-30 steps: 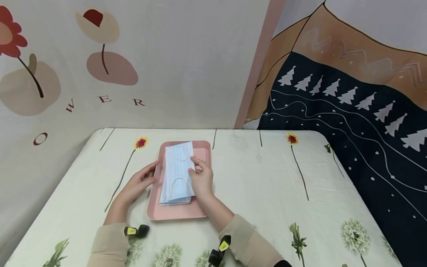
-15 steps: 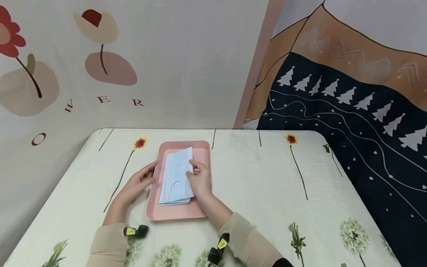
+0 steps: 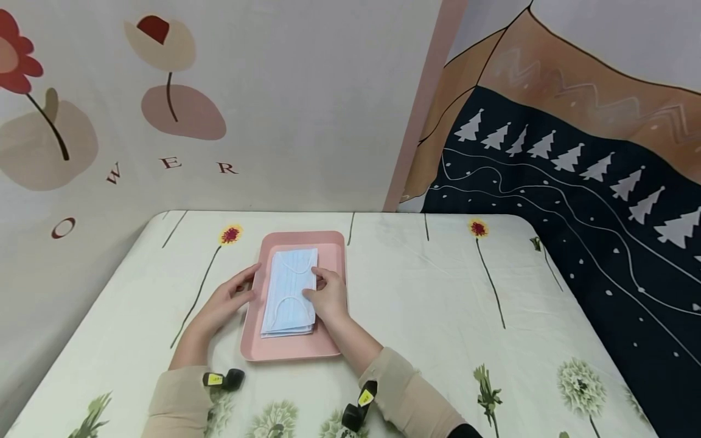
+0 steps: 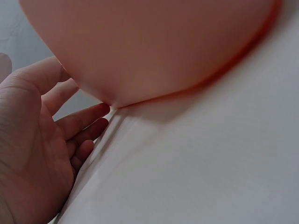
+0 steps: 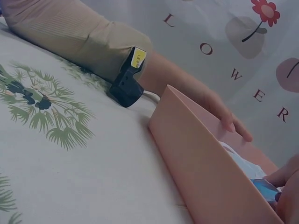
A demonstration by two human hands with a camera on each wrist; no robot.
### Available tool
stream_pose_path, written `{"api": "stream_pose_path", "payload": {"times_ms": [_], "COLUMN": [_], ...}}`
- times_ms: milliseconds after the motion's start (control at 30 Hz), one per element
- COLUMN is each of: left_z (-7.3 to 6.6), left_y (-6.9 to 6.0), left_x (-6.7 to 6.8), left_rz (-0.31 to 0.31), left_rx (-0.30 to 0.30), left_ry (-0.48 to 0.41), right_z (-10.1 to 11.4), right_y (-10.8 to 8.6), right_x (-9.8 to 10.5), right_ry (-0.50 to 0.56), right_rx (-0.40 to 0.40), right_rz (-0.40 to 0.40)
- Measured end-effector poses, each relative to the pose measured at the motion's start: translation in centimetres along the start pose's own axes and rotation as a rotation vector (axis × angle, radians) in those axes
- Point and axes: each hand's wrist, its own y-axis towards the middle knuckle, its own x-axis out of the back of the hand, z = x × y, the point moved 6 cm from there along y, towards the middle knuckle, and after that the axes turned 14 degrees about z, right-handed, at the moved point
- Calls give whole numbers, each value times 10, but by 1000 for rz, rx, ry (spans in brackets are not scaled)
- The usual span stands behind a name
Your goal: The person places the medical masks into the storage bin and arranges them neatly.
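A small stack of light blue face masks (image 3: 290, 304) with white ear loops lies in a pink tray (image 3: 290, 348). My right hand (image 3: 330, 298) is at the stack's right edge, its thumb and index finger pinching the top mask there. In the right wrist view, the fingers meet a blue mask edge (image 5: 265, 190) inside the tray wall. My left hand (image 3: 221, 307) rests against the tray's left side with fingers fairly straight. The left wrist view has those fingertips (image 4: 100, 109) touching the tray's outer corner.
The tray stands on a table with a white flowered cloth (image 3: 416, 304). A pale printed curtain (image 3: 306, 121) rises behind the table, and a dark cloth with white trees (image 3: 547, 201) hangs at the right. Small black cameras (image 3: 234, 379) sit on both wrists.
The top mask has come down and toward me, from tilted over the stack to lying nearly in line with it. My right hand moved slightly with it; the left stayed put.
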Motion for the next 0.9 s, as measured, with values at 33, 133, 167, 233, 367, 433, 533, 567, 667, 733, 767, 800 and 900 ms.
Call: {"api": "stream_pose_path", "payload": {"times_ms": [33,133,167,233,367,433,533,567,667,733,767,800,900], "left_z": [0,0,0,1,4,4,6,7,7,7,7,8,8], "left_y": [0,0,0,0,1,1,2,2,2,2,2,2,3], "left_x": [0,0,0,0,1,1,2,2,2,2,2,2,2], "left_rz": [0,1,1,0,-5,-10,-15,-14,-6,-3,-1,-2,-2], "left_rx": [-3,-6,-6,-6,1,6,18,16,9,5,4,5,9], "left_ry": [0,-9,-10,-14,2,8,17,17,17,17,18,18,16], "right_z": [0,-2,-2,-2,-1,1,2,2,2,2,2,1,1], "right_y": [0,1,2,2,2,2,1,1,1,2,2,2,2], "right_x": [-1,-2,-3,-4,-6,-7,-8,-8,-9,-8,-8,-7,-5], "right_ry": [-14,-53,-65,-86,-137,-174,-224,-237,-264,-267,-264,-260,-247], "right_rx": [-4,-7,-3,2,1,-5,-12,-14,-26,-32,-33,-35,-35], "right_rz": [7,22,28,40,69,83,101,105,118,127,131,134,139]}}
